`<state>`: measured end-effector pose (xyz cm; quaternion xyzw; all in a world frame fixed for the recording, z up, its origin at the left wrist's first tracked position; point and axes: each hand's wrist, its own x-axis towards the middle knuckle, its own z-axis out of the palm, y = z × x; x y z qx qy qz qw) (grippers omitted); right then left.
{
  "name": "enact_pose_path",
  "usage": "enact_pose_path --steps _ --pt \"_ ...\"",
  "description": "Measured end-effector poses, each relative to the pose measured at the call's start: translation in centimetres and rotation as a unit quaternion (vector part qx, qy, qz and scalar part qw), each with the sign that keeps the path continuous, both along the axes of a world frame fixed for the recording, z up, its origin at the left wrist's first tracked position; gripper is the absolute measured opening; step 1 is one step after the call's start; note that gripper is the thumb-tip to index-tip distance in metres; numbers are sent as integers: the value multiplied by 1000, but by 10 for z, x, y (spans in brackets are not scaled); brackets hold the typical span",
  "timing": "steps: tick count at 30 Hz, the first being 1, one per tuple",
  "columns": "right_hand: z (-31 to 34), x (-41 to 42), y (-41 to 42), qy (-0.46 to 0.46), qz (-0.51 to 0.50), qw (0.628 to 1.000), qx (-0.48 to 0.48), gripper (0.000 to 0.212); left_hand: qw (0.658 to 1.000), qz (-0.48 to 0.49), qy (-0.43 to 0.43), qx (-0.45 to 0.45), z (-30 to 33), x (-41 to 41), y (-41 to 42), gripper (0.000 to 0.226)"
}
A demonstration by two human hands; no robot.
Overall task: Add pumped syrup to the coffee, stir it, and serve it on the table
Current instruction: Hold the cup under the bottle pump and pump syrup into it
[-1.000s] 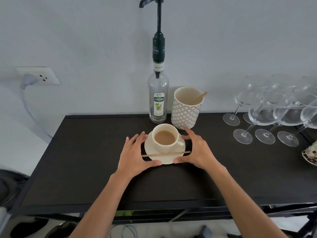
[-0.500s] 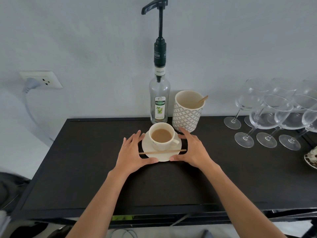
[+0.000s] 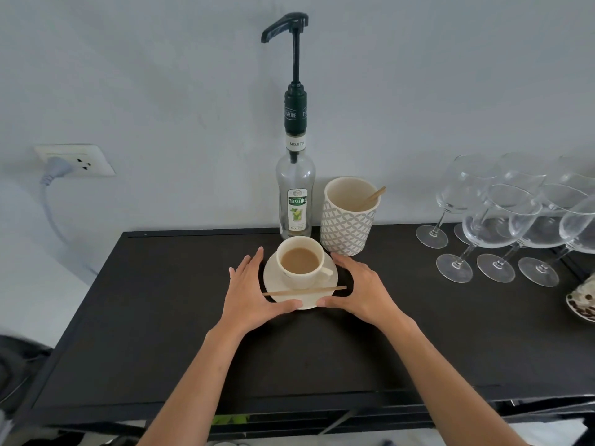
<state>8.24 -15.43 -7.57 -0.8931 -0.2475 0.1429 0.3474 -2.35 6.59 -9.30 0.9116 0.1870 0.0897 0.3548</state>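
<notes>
A cream cup of milky coffee (image 3: 301, 261) stands on a cream saucer (image 3: 331, 284) on the black table (image 3: 161, 317). A wooden stir stick (image 3: 304, 291) lies across the saucer's near side. My left hand (image 3: 249, 292) cups the saucer's left rim, thumb on its front edge. My right hand (image 3: 362, 291) cups the right rim the same way. Just behind the cup stands the clear syrup bottle (image 3: 295, 194) with its tall black pump.
A patterned white holder (image 3: 349, 217) with a wooden stick stands right of the bottle. Several wine glasses (image 3: 502, 226) crowd the table's right back. A small patterned dish (image 3: 582, 302) sits at the right edge. A wall socket (image 3: 75, 160) with a plugged cable is on the left.
Both hands and the saucer stay in about the same place on the table. The view has tilted up, showing more of the pump.
</notes>
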Motion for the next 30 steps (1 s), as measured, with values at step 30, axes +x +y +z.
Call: enact_pose_path --steps 30 --pt "163 23 36 -332 1 900 282 32 977 68 -150 -135 50 28 -13 79"
